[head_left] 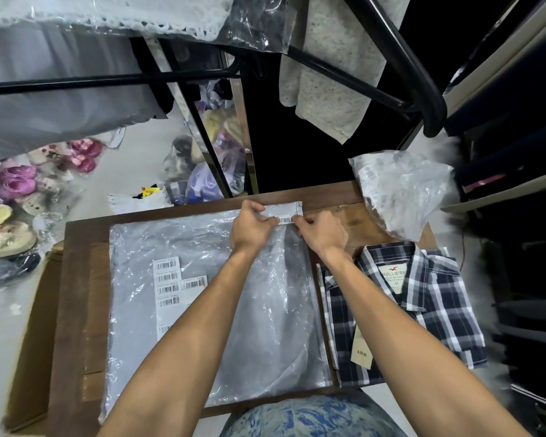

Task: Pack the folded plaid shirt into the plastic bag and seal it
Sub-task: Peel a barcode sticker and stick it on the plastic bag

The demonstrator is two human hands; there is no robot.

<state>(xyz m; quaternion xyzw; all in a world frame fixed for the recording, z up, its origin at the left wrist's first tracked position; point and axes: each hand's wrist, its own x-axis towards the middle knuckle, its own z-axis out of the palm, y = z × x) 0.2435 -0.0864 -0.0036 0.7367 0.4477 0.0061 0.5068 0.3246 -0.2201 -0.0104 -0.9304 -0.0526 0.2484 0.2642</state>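
A folded navy-and-white plaid shirt with a neck label and a price tag lies on the right part of the wooden table. Left of it a stack of flat clear plastic bags with barcode stickers covers the table's middle. At the stack's far edge my left hand and my right hand both pinch the folded flap of the top bag, where a small barcode sticker sits between my fingertips. The shirt lies outside the bag, untouched.
A crumpled clear bag rests at the table's far right corner. A cardboard box stands left of the table. Bagged shoes and slippers litter the floor at left. Black rack bars and hanging cloth pass overhead.
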